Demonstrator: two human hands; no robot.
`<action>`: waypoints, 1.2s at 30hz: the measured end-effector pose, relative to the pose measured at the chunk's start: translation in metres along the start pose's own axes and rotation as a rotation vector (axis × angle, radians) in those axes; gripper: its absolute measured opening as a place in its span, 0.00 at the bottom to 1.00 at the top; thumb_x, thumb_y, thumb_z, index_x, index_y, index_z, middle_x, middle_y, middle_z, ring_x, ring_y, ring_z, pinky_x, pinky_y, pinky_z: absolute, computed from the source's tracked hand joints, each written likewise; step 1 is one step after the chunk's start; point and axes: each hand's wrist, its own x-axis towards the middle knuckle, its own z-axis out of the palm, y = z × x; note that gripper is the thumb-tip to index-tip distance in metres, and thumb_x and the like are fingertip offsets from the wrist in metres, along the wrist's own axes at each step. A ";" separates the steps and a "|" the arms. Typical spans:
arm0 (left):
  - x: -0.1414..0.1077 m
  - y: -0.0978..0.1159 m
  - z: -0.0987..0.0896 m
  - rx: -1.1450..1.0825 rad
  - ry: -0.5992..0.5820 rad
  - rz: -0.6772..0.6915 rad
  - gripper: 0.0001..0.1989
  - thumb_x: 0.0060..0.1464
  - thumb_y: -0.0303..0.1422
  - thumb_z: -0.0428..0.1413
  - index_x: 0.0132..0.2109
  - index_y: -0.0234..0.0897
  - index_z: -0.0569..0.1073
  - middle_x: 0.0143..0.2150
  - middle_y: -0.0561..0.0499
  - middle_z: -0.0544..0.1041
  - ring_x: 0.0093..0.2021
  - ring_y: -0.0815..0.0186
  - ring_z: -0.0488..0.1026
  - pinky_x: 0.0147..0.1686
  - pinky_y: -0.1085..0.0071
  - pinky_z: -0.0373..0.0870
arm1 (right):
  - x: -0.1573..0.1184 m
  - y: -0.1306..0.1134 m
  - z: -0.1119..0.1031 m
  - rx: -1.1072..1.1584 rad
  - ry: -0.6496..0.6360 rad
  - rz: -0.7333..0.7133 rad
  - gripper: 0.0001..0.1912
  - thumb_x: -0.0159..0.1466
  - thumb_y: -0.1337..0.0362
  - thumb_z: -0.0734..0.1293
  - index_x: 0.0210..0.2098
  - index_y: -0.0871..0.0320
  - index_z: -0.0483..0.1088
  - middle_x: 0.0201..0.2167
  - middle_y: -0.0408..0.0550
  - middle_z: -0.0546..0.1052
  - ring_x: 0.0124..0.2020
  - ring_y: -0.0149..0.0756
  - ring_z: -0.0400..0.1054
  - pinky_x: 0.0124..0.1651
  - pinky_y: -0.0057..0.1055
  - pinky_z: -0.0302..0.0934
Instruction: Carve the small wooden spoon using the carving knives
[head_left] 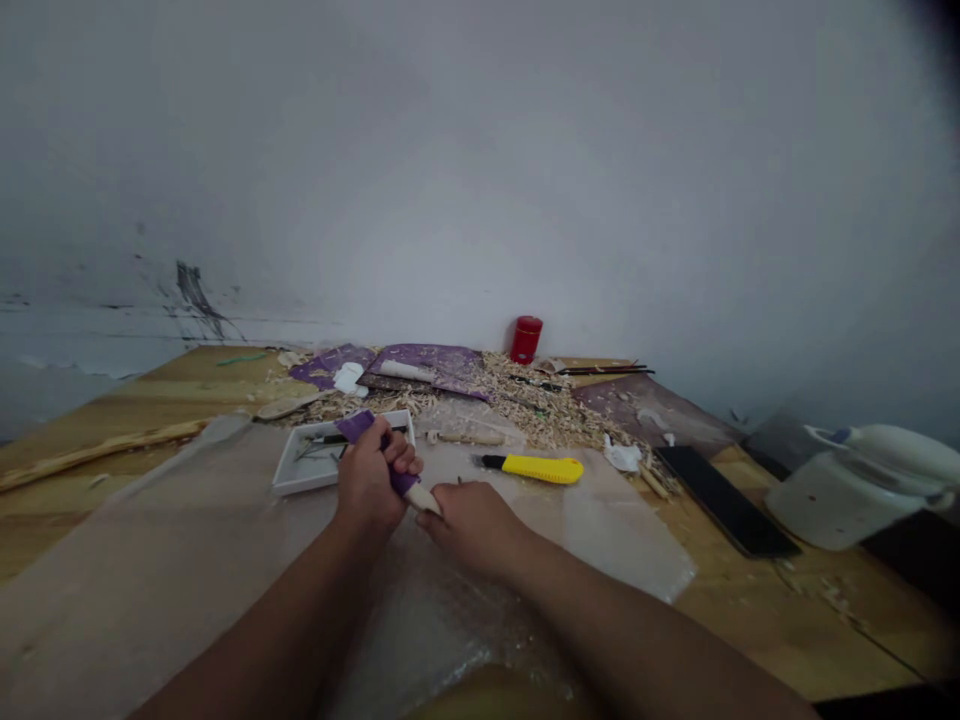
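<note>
**A:** Entry one, left hand (369,480)?

**B:** Closed grip, tight fist around a pale wooden piece wrapped in purple cloth (406,484). Location of the piece: in that fist, low over the sheet, pale tip bare and angled toward the other hand.

**A:** Entry two, right hand (472,525)?

**B:** Fingers (442,505) curled down at the pale tip, touching or just beside it. Open or closed on some small tool: not settled by this view.

**A:** Arm pose?

**B:** Both forearms slanting in from the lower corners, wrists low, hands close together over a clear plastic bubble sheet (480,640).

**A:** State of the work, as far as visible?

**B:** Large heap of pale wood shavings (525,405) already lying at the far side of the wooden tabletop (150,400). Most of the piece covered by cloth, so finish and remaining work unknown.

**A:** Nearby stock?

**B:** Shallow white rectangular tray (289,478) holding slim dark-handled tools, just beside the left hand. Yellow-and-black snap-off utility knife (536,468) lying on the sheet, untouched. Red cylindrical canister (526,339) against the wall. Flat black board (724,500) at right.
</note>
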 end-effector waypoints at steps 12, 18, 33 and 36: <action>0.011 0.018 -0.008 -0.030 0.034 0.033 0.11 0.46 0.29 0.51 0.22 0.36 0.55 0.11 0.62 0.51 0.10 0.77 0.51 0.12 0.78 0.52 | -0.002 -0.003 -0.001 -0.004 -0.005 0.021 0.17 0.60 0.55 0.54 0.34 0.59 0.66 0.31 0.51 0.74 0.31 0.38 0.68 0.30 0.28 0.55; 0.012 0.015 -0.008 -0.064 0.031 0.028 0.10 0.46 0.29 0.49 0.22 0.36 0.56 0.11 0.62 0.50 0.10 0.77 0.50 0.12 0.79 0.50 | -0.002 -0.002 -0.001 0.001 -0.007 0.022 0.18 0.60 0.54 0.53 0.35 0.60 0.66 0.31 0.51 0.74 0.32 0.37 0.67 0.31 0.28 0.55; 0.012 0.012 -0.011 -0.048 0.037 0.035 0.11 0.44 0.29 0.51 0.22 0.36 0.55 0.11 0.62 0.50 0.11 0.77 0.50 0.12 0.78 0.51 | -0.001 -0.001 0.000 0.003 0.020 0.029 0.19 0.60 0.52 0.53 0.34 0.59 0.66 0.31 0.51 0.74 0.31 0.37 0.67 0.30 0.28 0.54; 0.008 0.008 -0.008 -0.052 0.047 -0.001 0.10 0.46 0.30 0.50 0.22 0.36 0.55 0.11 0.62 0.50 0.10 0.77 0.50 0.12 0.78 0.51 | 0.000 0.000 0.002 -0.006 0.027 0.026 0.18 0.60 0.53 0.53 0.34 0.59 0.67 0.31 0.50 0.74 0.31 0.37 0.67 0.29 0.28 0.54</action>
